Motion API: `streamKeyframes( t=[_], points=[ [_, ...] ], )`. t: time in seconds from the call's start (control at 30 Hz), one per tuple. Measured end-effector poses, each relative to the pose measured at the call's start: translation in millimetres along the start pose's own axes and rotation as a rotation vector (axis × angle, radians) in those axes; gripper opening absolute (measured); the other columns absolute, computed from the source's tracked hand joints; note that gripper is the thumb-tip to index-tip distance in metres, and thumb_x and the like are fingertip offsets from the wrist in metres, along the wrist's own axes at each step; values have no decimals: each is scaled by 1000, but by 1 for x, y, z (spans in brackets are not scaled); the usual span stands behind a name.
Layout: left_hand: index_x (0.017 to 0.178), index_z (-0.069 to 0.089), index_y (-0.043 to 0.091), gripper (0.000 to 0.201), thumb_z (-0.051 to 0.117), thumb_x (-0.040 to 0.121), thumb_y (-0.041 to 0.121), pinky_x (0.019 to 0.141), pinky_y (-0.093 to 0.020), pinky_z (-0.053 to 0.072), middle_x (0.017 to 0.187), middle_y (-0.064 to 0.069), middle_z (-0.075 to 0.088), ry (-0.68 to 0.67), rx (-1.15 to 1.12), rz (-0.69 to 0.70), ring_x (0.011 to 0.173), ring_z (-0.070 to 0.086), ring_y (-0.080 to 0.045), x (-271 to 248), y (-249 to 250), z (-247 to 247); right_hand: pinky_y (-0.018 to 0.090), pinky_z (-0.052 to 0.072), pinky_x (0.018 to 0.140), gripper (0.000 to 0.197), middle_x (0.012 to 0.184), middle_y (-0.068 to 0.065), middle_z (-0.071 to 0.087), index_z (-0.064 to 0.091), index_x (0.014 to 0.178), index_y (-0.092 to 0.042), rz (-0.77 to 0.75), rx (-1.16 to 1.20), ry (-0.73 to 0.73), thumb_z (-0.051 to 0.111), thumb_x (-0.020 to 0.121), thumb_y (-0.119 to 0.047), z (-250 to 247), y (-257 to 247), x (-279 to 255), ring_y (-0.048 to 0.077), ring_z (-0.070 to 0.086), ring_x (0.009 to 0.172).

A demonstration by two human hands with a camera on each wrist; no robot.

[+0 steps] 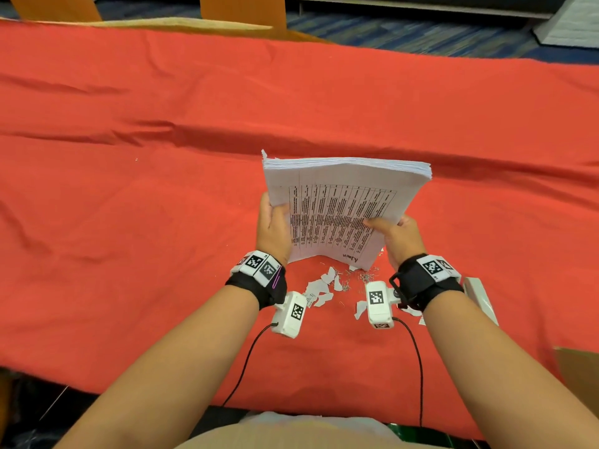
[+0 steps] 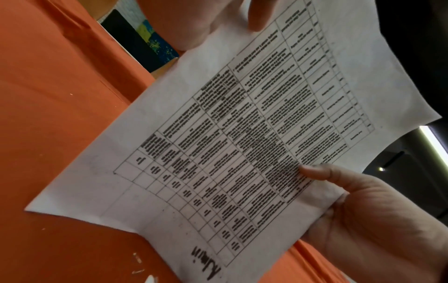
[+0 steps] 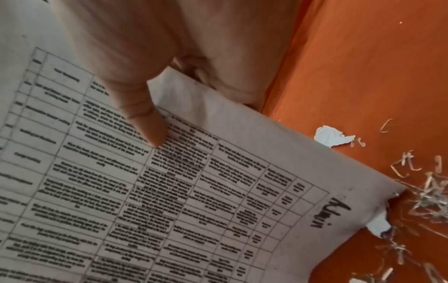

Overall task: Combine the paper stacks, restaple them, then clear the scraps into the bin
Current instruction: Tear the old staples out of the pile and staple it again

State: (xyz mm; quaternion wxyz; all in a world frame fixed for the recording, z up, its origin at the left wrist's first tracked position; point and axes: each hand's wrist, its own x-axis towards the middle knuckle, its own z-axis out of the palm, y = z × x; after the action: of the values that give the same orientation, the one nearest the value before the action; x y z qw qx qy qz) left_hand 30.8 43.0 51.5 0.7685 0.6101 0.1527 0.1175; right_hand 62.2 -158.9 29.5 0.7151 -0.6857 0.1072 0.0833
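Note:
A thick paper stack [image 1: 340, 209] with a printed table and a handwritten word on its top sheet stands tilted, its lower edge down at the red cloth [image 1: 162, 189]. My left hand [image 1: 272, 222] grips its left side, thumb over the front. My right hand [image 1: 398, 234] grips the right side, thumb pressed on the print. The left wrist view shows the paper stack [image 2: 242, 134] between my left hand [image 2: 206, 24] and my right hand [image 2: 375, 220]. In the right wrist view my right hand [image 3: 150, 86] lies on the paper stack [image 3: 169, 191]. Torn paper scraps [image 1: 321, 290] and loose staples [image 1: 366, 273] lie just below it.
A white boxy object [image 1: 479, 296] lies on the cloth right of my right wrist. A brown cardboard corner [image 1: 580, 364] shows at the lower right. A paper scrap [image 3: 332, 137] and bent staples [image 3: 431, 195] lie beside the stack's corner. The cloth's far edge [image 1: 324, 40] is well beyond.

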Motion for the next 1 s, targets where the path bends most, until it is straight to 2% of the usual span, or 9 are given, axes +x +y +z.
streamKeyframes(
  t=[0.13, 0.23, 0.33, 0.47, 0.6, 0.67, 0.8, 0.9, 1.0],
  points=[
    [97, 54, 38, 34, 39, 86, 10, 88, -29, 45, 100, 9, 64, 1, 80, 22, 95, 59, -10, -3, -3, 1, 51, 49, 98, 24, 97, 2, 74, 71, 84, -21, 4, 25, 18, 73, 64, -8, 1, 0, 2, 28, 67, 103],
    [94, 55, 39, 31, 40, 84, 14, 88, -29, 44, 96, 11, 64, 2, 98, 53, 93, 57, -8, 0, 2, 2, 47, 50, 97, 22, 97, 2, 74, 70, 84, -19, -15, 36, 34, 72, 67, -5, 3, -4, 5, 27, 67, 102],
    [93, 53, 41, 28, 40, 83, 18, 89, -35, 44, 96, 7, 62, 6, 136, 48, 91, 55, -12, 1, 1, -1, 43, 50, 95, 26, 97, 1, 72, 69, 87, -18, 6, 32, 20, 68, 76, 5, 4, 1, 3, 23, 67, 98],
    [90, 54, 47, 31, 41, 82, 20, 96, -47, 44, 103, 0, 62, 31, 151, 2, 100, 56, -21, -4, -4, -5, 37, 50, 86, 28, 93, -1, 70, 67, 86, -18, 20, 26, 32, 65, 77, 8, 9, 6, 0, 15, 66, 89],
    [92, 53, 36, 26, 41, 80, 16, 88, -37, 45, 99, 1, 61, 35, 91, 27, 95, 55, -17, 0, 6, -6, 41, 51, 89, 26, 96, 2, 71, 68, 86, -17, -1, 15, 33, 66, 75, 7, 11, 3, 3, 23, 66, 96],
    [92, 52, 35, 24, 41, 79, 17, 84, -32, 44, 95, 5, 61, 24, 98, 14, 91, 55, -13, -2, 4, -10, 43, 51, 91, 27, 96, 1, 71, 67, 86, -18, 26, -1, 16, 66, 76, 7, 12, 6, 2, 22, 66, 95],
    [92, 52, 36, 23, 42, 79, 20, 90, -39, 44, 96, 4, 61, 39, 118, -33, 94, 55, -17, -6, -4, -13, 42, 50, 92, 29, 96, -1, 70, 66, 86, -19, 55, -4, 14, 67, 76, 8, 14, 8, -1, 19, 65, 93],
    [91, 52, 38, 24, 42, 79, 20, 89, -37, 43, 95, 7, 61, 46, 133, -33, 93, 55, -15, -6, -4, -14, 40, 50, 90, 30, 97, 0, 70, 66, 89, -19, 54, 9, 27, 66, 76, 8, 16, 7, -2, 19, 65, 94],
    [92, 53, 41, 26, 42, 81, 20, 92, -41, 44, 94, 10, 62, 27, 148, -33, 92, 55, -14, -8, -10, -16, 44, 51, 93, 30, 99, 3, 71, 67, 91, -18, 65, -4, 27, 66, 76, 8, 16, 10, -4, 22, 65, 96]
  ],
)
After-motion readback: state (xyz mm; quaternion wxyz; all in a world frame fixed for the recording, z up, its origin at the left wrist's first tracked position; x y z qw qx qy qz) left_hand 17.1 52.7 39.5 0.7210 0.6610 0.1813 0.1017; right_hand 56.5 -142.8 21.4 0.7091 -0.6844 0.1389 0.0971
